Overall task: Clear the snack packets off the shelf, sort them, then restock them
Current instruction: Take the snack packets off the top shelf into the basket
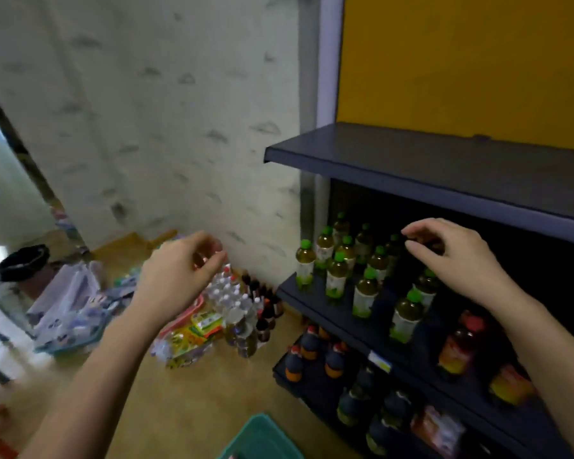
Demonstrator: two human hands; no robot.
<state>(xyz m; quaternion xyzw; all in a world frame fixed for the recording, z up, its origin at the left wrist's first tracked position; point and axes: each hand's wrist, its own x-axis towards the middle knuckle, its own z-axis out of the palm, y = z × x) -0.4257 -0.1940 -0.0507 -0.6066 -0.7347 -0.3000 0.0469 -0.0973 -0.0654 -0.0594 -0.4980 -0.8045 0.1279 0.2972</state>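
The upper dark shelf [444, 167] on the right is bare, with a yellow back panel behind it. Snack packets [193, 336], yellow, green and red, lie in a heap on the floor by the wall. My left hand [179, 270] hovers in the air above that heap, fingers loosely curled, holding nothing I can see. My right hand [451, 256] is raised just below the bare shelf's front edge, over the bottles, fingers apart and empty. A rim of a teal basket [262, 432] shows at the bottom edge.
Green-capped bottles [365, 279] fill the middle shelf; dark and red bottles [458, 346] stand on lower shelves. Clear and brown bottles [242, 306] stand on the floor by the wall. A basket of pale packets [70, 309] and a black bin [22, 263] sit at left.
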